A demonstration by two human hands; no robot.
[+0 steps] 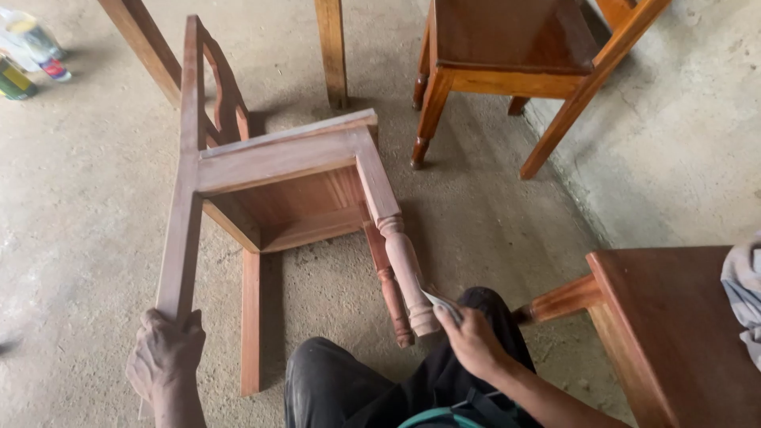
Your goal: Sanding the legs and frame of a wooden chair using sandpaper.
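An unfinished wooden chair [277,170] lies on its side on the concrete floor, its underside facing me. My left hand [165,353] grips the end of its long back leg at the lower left. My right hand [473,341] holds a small grey piece of sandpaper [441,302] against the lower end of the turned front leg [406,269]. My knees in dark trousers [357,384] sit between the two hands.
A varnished chair [515,59] stands at the top right, and another varnished seat [674,325] with grey cloth [745,289] is at the right edge. Paint cans and bottles [28,51] sit top left. A wooden post [331,51] rises behind the chair.
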